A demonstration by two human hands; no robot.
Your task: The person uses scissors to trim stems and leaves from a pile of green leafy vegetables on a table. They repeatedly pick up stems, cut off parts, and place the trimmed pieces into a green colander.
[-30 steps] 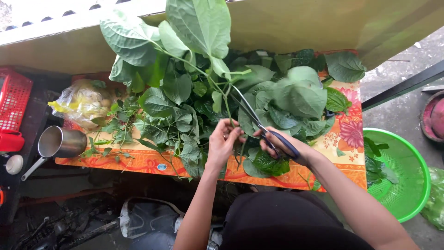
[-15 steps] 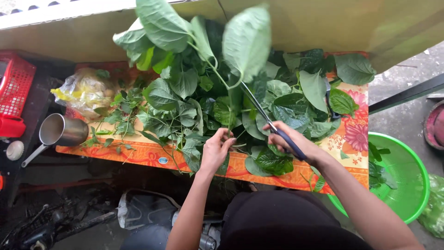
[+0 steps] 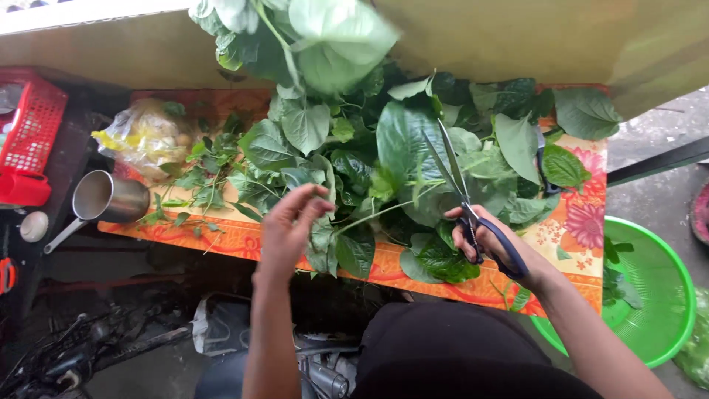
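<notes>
**Scissors open over a pile of leafy stems**

The right hand (image 3: 493,244) holds a pair of scissors (image 3: 461,199) by their dark blue handles, fingers closed through and around the loops, with the blades parted and pointing away from the person over the greens. The left hand (image 3: 289,225) hovers above the near edge of the counter (image 3: 576,236), fingers loosely curled and pinched together; whether they actually grip the thin pale stem (image 3: 384,210) that runs between the two hands is hard to tell, though the stem's end lies just beside them. A heap of broad green leaves (image 3: 354,155) covers most of the patterned orange cloth, and a blurred leafy sprig (image 3: 325,37) rises toward the camera at the top of the view.

To the left of the pile lie smaller sprigs, a yellowish plastic bag (image 3: 144,137), a metal cup with a long handle (image 3: 111,198) and a red basket (image 3: 29,125). A bright green basin (image 3: 657,295) stands low at the right, holding a few leaves.

The step in hand looks like trimming leaves from their stems. With the blades already apart, the next cut seems to call for the left hand to steady a stem and bring it between the blades, keeping its fingers well away from them.
</notes>
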